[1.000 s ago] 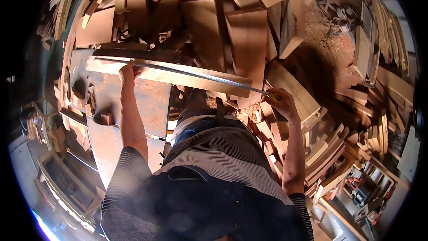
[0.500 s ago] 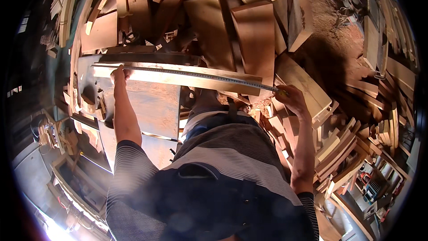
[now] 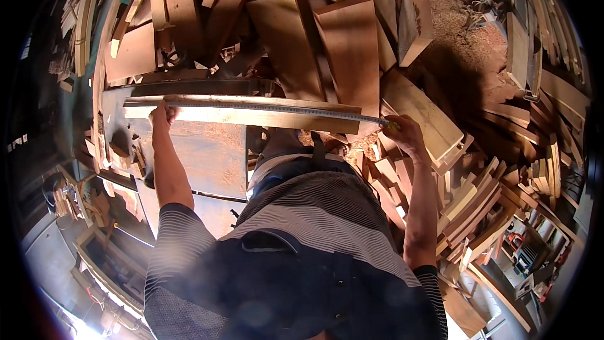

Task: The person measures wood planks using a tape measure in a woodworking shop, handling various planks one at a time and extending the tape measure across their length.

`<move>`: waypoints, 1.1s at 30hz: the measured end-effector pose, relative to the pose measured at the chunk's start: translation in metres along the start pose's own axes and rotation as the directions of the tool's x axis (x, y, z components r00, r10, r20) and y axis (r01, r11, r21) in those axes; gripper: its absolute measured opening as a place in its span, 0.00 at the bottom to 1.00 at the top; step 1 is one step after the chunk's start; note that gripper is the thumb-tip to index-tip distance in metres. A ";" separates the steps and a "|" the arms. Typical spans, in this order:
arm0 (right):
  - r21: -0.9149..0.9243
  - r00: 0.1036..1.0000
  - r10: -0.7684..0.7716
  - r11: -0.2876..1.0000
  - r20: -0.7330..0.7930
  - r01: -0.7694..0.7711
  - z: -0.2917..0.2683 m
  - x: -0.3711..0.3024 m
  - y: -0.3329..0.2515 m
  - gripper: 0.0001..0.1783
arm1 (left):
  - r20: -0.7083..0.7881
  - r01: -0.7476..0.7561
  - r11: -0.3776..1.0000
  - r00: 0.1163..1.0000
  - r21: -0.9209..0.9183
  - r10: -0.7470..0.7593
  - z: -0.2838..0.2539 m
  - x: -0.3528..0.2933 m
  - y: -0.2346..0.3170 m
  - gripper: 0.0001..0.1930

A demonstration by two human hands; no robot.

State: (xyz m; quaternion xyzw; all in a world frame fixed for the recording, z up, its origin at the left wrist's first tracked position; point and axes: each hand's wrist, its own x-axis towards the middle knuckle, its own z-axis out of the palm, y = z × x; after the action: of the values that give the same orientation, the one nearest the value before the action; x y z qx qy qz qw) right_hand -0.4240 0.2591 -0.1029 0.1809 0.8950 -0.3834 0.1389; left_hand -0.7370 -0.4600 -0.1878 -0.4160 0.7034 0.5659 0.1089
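Note:
A long pale wooden board (image 3: pixel 251 116) lies across in front of me, its left part over the flat metal machine table (image 3: pixel 214 164). Along its length a tape measure's blade (image 3: pixel 270 109) is stretched, running past the board's right end. My left hand (image 3: pixel 163 115) pinches the blade and the board's edge near the left end. Out beyond the right end, my right hand (image 3: pixel 404 133) is closed around the tape measure's case, of which only a little yellow shows between the fingers.
Thick wooden planks (image 3: pixel 346 50) lean and pile up beyond the board. Sawdust (image 3: pixel 462 31) covers the floor at the far right. Stacked offcuts (image 3: pixel 472 208) stand near my right arm, and a power tool (image 3: pixel 525 255) lies at the lower right.
The view has shifted slightly, so the board and both hands appear a little further left. The tape remains stretched along the board, with both hands keeping their grip.

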 end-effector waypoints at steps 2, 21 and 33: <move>0.039 1.000 -0.026 0.999 0.013 0.026 -0.001 0.001 0.000 0.26 | 0.011 -0.008 1.000 1.000 0.001 0.008 -0.007 0.003 -0.003 0.21; -0.036 0.998 0.032 0.999 0.056 -0.030 -0.005 -0.004 -0.021 0.26 | -0.158 -0.086 0.995 0.983 0.045 0.092 0.015 -0.015 0.002 0.19; 0.225 0.994 0.036 0.972 0.104 -0.059 0.022 -0.018 -0.038 0.22 | -0.155 -0.234 0.953 0.966 -0.194 0.206 0.031 -0.047 0.018 0.17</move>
State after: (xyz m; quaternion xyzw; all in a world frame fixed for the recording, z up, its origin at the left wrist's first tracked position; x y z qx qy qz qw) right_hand -0.4216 0.2146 -0.0861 0.1980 0.8324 -0.4887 0.1706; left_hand -0.7296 -0.4106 -0.1560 -0.3809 0.6871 0.6170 -0.0465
